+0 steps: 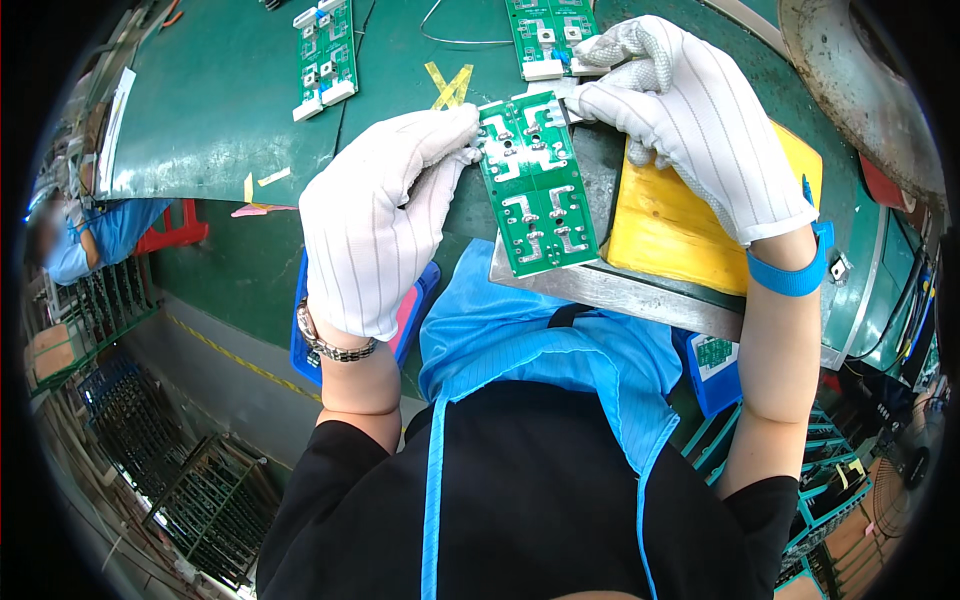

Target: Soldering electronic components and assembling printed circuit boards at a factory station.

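Green circuit board (537, 186) held over metal plate (640, 297) at desk (230, 110) edge; left hand (385, 215) closed on its left edge, right hand (680, 110) pinching top corner. Yellow block (680, 225) just beside.

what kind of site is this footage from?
Most likely an electronics assembly line. A gloved left hand and right hand hold a green circuit board over a green bench mat, more boards lie on the mat, and racks of boards stand lower left.
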Demonstrator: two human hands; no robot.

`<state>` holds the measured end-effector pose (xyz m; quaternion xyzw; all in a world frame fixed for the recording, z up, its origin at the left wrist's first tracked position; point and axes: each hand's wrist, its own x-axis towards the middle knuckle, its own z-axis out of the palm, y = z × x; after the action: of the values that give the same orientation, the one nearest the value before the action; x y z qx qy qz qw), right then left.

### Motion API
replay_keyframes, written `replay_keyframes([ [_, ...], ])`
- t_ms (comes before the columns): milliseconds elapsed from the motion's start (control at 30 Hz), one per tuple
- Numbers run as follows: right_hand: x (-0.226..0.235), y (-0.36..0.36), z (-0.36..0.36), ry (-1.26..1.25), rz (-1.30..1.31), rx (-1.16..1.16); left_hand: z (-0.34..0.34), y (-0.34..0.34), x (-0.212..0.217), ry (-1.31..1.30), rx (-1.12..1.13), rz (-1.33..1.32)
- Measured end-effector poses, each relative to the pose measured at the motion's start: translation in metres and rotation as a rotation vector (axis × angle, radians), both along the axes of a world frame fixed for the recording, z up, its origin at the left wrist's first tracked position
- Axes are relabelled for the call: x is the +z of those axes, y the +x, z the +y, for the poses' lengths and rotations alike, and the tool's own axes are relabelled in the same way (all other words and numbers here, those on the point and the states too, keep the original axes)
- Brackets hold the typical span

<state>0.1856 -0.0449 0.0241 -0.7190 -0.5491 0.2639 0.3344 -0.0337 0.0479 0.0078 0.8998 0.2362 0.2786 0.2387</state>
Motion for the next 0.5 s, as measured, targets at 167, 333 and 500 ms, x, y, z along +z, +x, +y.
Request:
replay_keyframes([
  [167, 0.004, 0.0, 0.001, -0.052, 0.043, -0.02, 0.001, 0.002, 0.002, 0.038, -0.03, 0.032],
  [333, 0.006, -0.002, 0.001, -0.069, 0.036, -0.05, 0.002, 0.003, -0.004, 0.018, -0.027, -0.013],
  [500, 0.005, -0.001, 0.001, -0.071, 0.001, -0.07, 0.0, 0.006, -0.008, 0.011, 0.032, -0.025],
])
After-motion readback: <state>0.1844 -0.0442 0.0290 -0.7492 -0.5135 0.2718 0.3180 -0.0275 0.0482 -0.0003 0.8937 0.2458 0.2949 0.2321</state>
